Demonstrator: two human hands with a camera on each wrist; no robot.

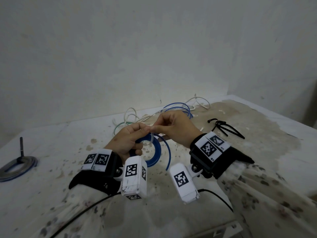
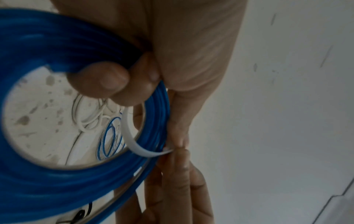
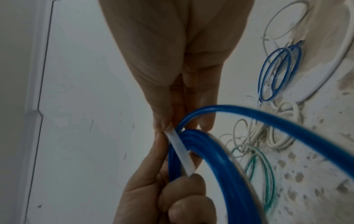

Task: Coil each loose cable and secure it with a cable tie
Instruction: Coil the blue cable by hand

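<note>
Here, nearest the camera, the left hand [image 1: 127, 140] has its fingers curled through the blue cable coil [image 1: 155, 154] and grips the bundled turns, lifting the coil just above the stained table [image 1: 257, 152]. The right hand [image 1: 173, 129] meets it above the coil, thumb and forefinger pinched tight on the end of a white cable tie [image 2: 134, 141]. In the head view that tie is only a pale sliver between the fingertips. The left wrist view shows it plainly as a flat white band curving through the middle of the coil and out across the turns to the pinch. The right wrist view adds that the band's other end runs under the left thumb, and that one loose turn of blue cable [image 3: 268, 121] arcs free of the coil.

To the left of the coil, near the table edge, lies a grey coiled cable [image 1: 17, 167] with a dark stick standing over it; neither wrist view shows it. To the right of the coil and a little beyond lie black cable ties [image 1: 224, 128]. Beyond the coil, by the wall [image 1: 154, 48], sprawl loose cables [image 1: 178, 107] in white, blue and green. The right wrist view shows the green loops most clearly.
</note>
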